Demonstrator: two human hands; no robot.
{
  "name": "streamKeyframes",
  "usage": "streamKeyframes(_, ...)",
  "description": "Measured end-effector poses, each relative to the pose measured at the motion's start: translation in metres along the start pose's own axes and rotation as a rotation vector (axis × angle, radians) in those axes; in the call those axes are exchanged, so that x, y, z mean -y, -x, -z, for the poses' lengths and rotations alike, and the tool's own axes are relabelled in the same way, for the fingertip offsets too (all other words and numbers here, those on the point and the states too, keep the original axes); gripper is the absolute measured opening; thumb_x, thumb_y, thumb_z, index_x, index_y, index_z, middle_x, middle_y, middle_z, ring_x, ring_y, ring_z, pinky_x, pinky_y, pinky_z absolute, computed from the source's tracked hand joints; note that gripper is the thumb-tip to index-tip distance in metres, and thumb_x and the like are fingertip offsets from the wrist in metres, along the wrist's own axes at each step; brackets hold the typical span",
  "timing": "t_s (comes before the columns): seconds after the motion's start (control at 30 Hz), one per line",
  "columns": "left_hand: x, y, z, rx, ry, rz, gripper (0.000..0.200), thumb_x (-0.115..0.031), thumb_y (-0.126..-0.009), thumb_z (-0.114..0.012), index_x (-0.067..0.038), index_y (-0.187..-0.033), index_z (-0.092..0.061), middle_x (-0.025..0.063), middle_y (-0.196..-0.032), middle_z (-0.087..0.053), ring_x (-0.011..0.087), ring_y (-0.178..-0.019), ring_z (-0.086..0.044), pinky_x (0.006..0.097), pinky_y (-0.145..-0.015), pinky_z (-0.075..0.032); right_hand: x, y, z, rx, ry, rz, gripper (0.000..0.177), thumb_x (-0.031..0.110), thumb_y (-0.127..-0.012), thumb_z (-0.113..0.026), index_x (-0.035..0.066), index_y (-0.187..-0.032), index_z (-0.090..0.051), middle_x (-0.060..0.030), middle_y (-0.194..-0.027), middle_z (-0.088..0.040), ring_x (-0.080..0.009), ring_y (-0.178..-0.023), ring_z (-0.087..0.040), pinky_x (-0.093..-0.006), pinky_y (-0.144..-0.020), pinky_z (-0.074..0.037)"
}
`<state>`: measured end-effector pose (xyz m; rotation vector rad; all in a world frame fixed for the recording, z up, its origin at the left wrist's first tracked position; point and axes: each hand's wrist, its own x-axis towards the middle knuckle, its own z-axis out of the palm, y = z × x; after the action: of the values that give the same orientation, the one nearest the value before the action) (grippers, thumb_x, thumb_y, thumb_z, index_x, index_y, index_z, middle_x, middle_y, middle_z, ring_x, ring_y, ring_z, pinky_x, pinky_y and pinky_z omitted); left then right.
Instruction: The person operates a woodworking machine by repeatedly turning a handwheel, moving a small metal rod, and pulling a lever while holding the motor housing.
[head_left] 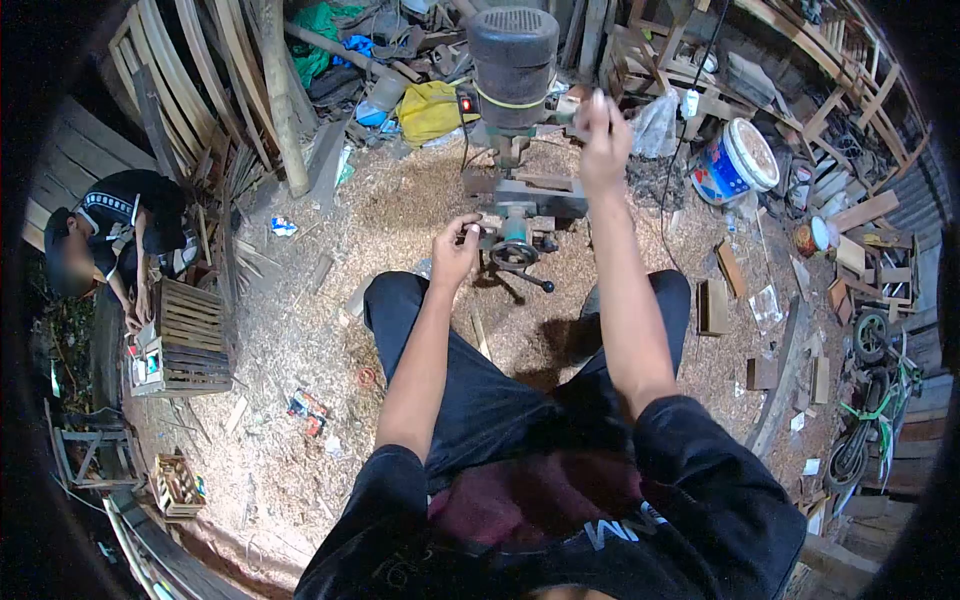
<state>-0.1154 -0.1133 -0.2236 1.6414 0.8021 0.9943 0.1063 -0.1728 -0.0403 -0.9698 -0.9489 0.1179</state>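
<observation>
A machine with a dark, ribbed motor (513, 62) stands at the top centre, with a small handwheel (514, 256) and a lever at its near end. My left hand (456, 250) is beside the handwheel, its thumb and fingers curled at the end of a small piece near the machine's left side; what it grips is too small to tell. Raised to the right of the motor is my right hand (604, 140), fingers pointing up and close together. Whether anything is between those fingers cannot be made out. A red-lit switch (466, 103) hangs left of the motor.
Wood shavings (290, 350) cover the floor. A paint bucket (735, 162) and wood blocks (713, 307) lie to the right, beyond them a small bicycle (880, 400). At the left, a person (125, 215) bends over a slatted crate (190, 335). A yellow sack (432, 112) lies behind.
</observation>
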Motion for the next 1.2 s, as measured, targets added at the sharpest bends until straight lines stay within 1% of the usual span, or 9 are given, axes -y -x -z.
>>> streamKeyframes(0.2,0.032,-0.007,0.001,0.065,-0.093,-0.100,0.024,-0.009,-0.094,-0.059,0.000,-0.116,-0.064,0.0097,-0.104,-0.070,0.0176,-0.097,-0.065,0.0305,-0.084,-0.050,0.002,0.017,0.009,0.060,-0.063,-0.106,0.057,0.044,-0.105,-0.036,0.001,-0.073,-0.056,-0.0041,-0.068,-0.053,-0.0165,-0.073,-0.051,-0.0323,-0.077,-0.039)
streamKeyframes(0.33,0.054,0.003,-0.010,0.110,-0.305,-0.049,0.029,-0.008,-0.086,-0.061,-0.001,-0.113,-0.065,0.0200,-0.107,-0.069,0.0305,-0.097,-0.068,0.0374,-0.083,-0.052,0.034,-0.044,0.013,0.367,0.451,-0.635,0.063,0.050,-0.100,-0.043,-0.001,-0.070,-0.065,-0.0068,-0.057,-0.054,-0.0210,-0.065,-0.055,-0.0345,-0.076,-0.043)
streamKeyframes(0.43,0.102,0.005,-0.029,0.089,-0.449,-0.132,0.033,-0.011,-0.084,-0.063,-0.002,-0.116,-0.065,0.0225,-0.111,-0.067,0.0355,-0.101,-0.066,0.0393,-0.084,-0.053,0.031,-0.069,-0.018,0.531,0.722,-0.618,0.059,0.046,-0.098,-0.048,-0.003,-0.071,-0.067,-0.0111,-0.061,-0.059,-0.0241,-0.060,-0.056,-0.0366,-0.068,-0.047)
streamKeyframes(0.5,0.096,-0.007,-0.030,0.253,-0.515,-0.020,0.052,-0.021,-0.086,-0.064,-0.001,-0.132,-0.053,0.0255,-0.119,-0.063,0.0425,-0.109,-0.061,0.0437,-0.089,-0.052,0.021,-0.067,-0.021,0.700,1.290,-0.221,0.048,0.039,-0.092,-0.049,-0.003,-0.095,-0.073,-0.0257,-0.092,-0.071,-0.0343,-0.092,-0.070,-0.0402,-0.083,-0.054)
streamKeyframes(0.6,0.115,-0.005,-0.050,0.338,-0.591,-0.105,0.058,-0.027,-0.091,-0.057,0.003,-0.138,-0.043,0.0315,-0.136,-0.048,0.0463,-0.130,-0.042,0.0449,-0.109,-0.036,0.024,-0.056,-0.011,0.793,1.406,-0.351,0.044,0.034,-0.084,-0.055,-0.005,-0.094,-0.072,-0.0303,-0.099,-0.067,-0.0401,-0.096,-0.068,-0.0434,-0.089,-0.052)
streamKeyframes(0.67,0.155,-0.010,-0.064,0.331,-0.512,-0.165,0.058,-0.027,-0.093,-0.053,0.006,-0.138,-0.040,0.0323,-0.133,-0.050,0.0474,-0.124,-0.047,0.0476,-0.103,-0.040,0.021,-0.063,-0.012,0.895,1.340,-0.474,0.042,0.032,-0.081,-0.058,-0.007,-0.093,-0.071,-0.0314,-0.100,-0.066,-0.0418,-0.095,-0.067,-0.0444,-0.090,-0.051)
streamKeyframes(0.8,0.172,-0.021,-0.069,0.494,-0.516,-0.066,0.056,-0.031,-0.093,-0.051,0.006,-0.134,-0.043,0.0335,-0.124,-0.056,0.0482,-0.118,-0.052,0.0507,-0.101,-0.041,0.030,-0.030,-0.006,0.663,1.194,-0.657,0.037,0.024,-0.079,-0.062,-0.011,-0.090,-0.069,-0.0340,-0.096,-0.065,-0.0413,-0.097,-0.067,-0.0437,-0.086,-0.053)
streamKeyframes(1.03,0.209,-0.036,-0.079,0.447,-0.647,-0.316,0.037,-0.022,-0.092,-0.049,0.004,-0.119,-0.052,0.0295,-0.108,-0.060,0.0490,-0.103,-0.055,0.0512,-0.090,-0.045,-0.012,0.040,0.017,0.394,1.170,-0.533,0.036,0.019,-0.077,-0.068,-0.010,-0.098,-0.064,-0.0327,-0.096,-0.066,-0.0466,-0.094,-0.065,-0.0489,-0.086,-0.052)
streamKeyframes(1.2,0.155,-0.026,-0.081,0.225,-0.454,-0.121,0.016,-0.013,-0.085,-0.054,-0.001,-0.096,-0.056,0.0249,-0.091,-0.058,0.0464,-0.089,-0.054,0.0493,-0.081,-0.044,-0.010,0.081,0.014,0.276,1.036,-0.450,0.033,0.014,-0.084,-0.062,-0.007,-0.107,-0.053,-0.0316,-0.087,-0.065,-0.0512,-0.086,-0.062,-0.0558,-0.077,-0.049)
